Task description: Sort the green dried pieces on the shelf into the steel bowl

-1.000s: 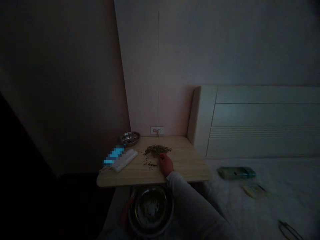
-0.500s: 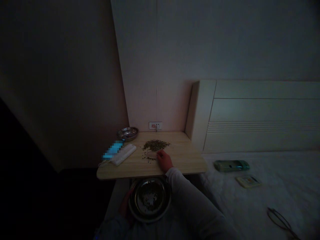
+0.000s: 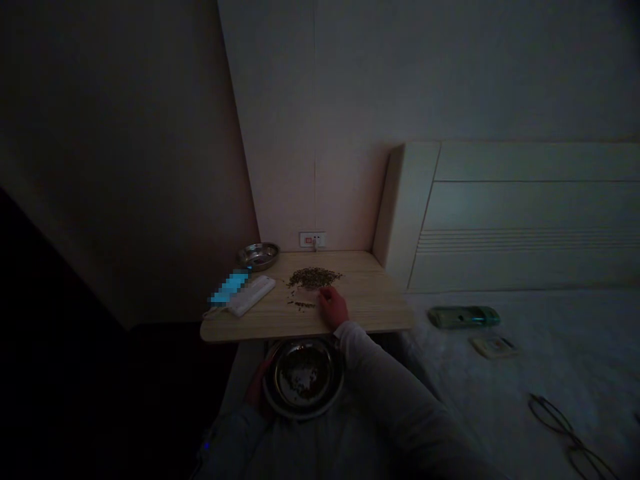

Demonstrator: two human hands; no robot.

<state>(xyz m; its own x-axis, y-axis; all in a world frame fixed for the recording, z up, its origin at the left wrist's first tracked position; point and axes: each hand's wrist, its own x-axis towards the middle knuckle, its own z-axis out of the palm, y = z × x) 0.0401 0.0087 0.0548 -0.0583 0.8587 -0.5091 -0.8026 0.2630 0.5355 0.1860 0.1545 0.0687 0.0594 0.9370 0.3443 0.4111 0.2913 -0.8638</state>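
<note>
My right hand (image 3: 333, 308) is closed at the near right of a loose pile of small greenish beans or seeds (image 3: 314, 276) on the wooden tabletop (image 3: 367, 303). Its fingers pinch a pale, flat, card-like piece (image 3: 307, 295), which lies against the pile's near edge. A few stray seeds are scattered on the near side of that piece. Below the table edge, my left hand (image 3: 257, 387) grips the left rim of a round metal bowl (image 3: 303, 403). More of the dark seeds lie in the bowl, and my left fingertips are mostly hidden in shadow.
At the table's back left stands a smaller metal bowl (image 3: 259, 256). A phone with a blurred blue screen (image 3: 230, 287) and a white power strip (image 3: 253, 296) lie before it. On the bed at right are a green case (image 3: 464, 317), a pale packet (image 3: 494, 347) and a looped cord (image 3: 560, 427).
The view has tilted down a little, so the table and bed sit higher in the picture. My right hand keeps its pinch beside the pile; my left hand stays on the bowl.
</note>
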